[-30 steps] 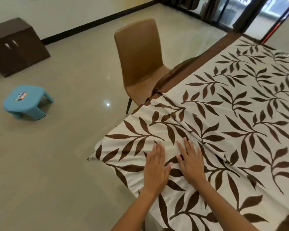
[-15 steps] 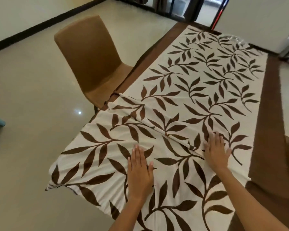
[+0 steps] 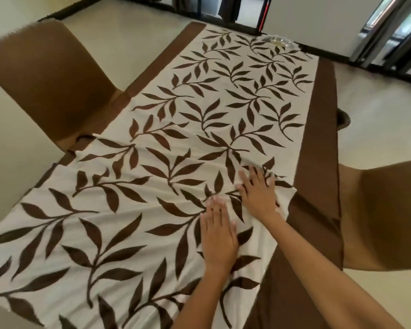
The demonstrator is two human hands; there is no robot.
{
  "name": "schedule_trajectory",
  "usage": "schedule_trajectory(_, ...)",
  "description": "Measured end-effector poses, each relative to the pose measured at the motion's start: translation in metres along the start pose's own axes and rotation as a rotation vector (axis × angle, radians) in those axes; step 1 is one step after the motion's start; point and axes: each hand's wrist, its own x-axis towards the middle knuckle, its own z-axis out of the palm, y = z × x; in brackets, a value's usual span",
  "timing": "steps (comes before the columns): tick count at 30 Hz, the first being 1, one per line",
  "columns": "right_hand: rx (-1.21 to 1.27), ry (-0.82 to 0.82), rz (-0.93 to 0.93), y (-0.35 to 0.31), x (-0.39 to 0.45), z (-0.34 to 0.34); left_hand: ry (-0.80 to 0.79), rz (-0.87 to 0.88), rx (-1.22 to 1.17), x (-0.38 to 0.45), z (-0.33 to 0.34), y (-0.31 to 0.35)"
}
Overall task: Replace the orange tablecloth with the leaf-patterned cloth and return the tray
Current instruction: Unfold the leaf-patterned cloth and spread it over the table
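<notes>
Since half a second ago the left hand has slid rightward across the leaf-patterned cloth until it lies just behind and beside the right hand, which has pushed on toward the cloth's right edge; the view has swung that way too.

Both are released grips, holding nothing: fingers straight and together, palms pressed flat on the fabric, forearms reaching in from the near right.

The cloth lies spread along the bench, whose brown border shows just right of the right hand and again well off to the left. Folds bunch directly ahead of the right fingertips and creases run away to the left of the left hand.

To do this smoothing well, I would keep the palms flat and sweep outward toward that right edge, pressing lightly so the cloth does not drag off centre, then check that the brown margins match on both sides.

The tray, possibly the glassy item far ahead of both hands, cannot be identified surely.
</notes>
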Motion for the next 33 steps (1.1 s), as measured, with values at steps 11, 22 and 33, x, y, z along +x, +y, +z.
schedule_trajectory(11,0.109,-0.022,-0.037,0.159,-0.007,-0.004,0.026,-0.107,0.148,0.008,0.007,0.012)
schedule_trajectory(22,0.154,0.022,-0.117,0.178,0.032,-0.004,0.134,-0.056,0.166,0.071,0.032,0.090)
schedule_trajectory(33,0.286,0.071,-0.277,0.208,0.046,-0.004,-0.119,-0.056,0.138,0.297,0.096,0.229)
